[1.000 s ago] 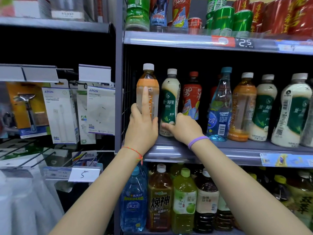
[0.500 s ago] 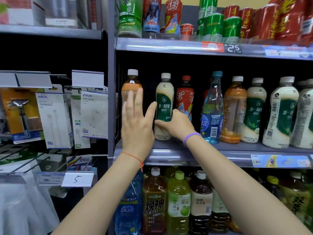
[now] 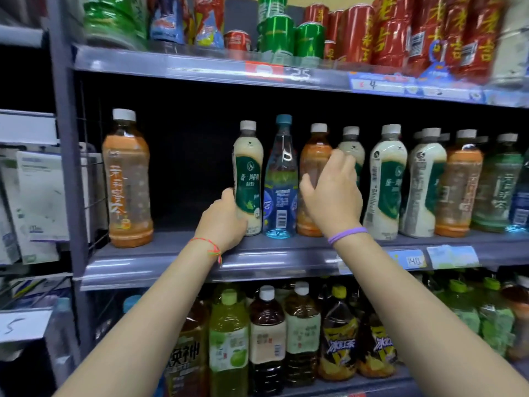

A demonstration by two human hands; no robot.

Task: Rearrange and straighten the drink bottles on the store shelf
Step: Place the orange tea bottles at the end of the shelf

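On the middle shelf (image 3: 160,260) an orange tea bottle (image 3: 127,179) stands alone at the far left, with a gap beside it. My left hand (image 3: 221,222) grips the lower part of a cream milk-tea bottle with a green label (image 3: 248,170). Next to that stands a clear blue water bottle (image 3: 282,179). My right hand (image 3: 333,193) curls round a second orange tea bottle (image 3: 315,150), thumb on its left side, hiding much of its label. To the right runs a row of more milk-tea bottles (image 3: 388,179) and orange bottles (image 3: 458,184).
The top shelf (image 3: 200,67) holds green and red cans and bottles behind a price strip. The bottom shelf carries large dark tea and green drink bottles (image 3: 229,348). A grey upright post (image 3: 64,167) separates a rack of boxed chargers (image 3: 40,196) at the left.
My left hand left the far-left orange bottle and now grips the milk-tea bottle. My right hand moved right onto the second orange bottle. The red bottle is out of sight; the view shifted right.
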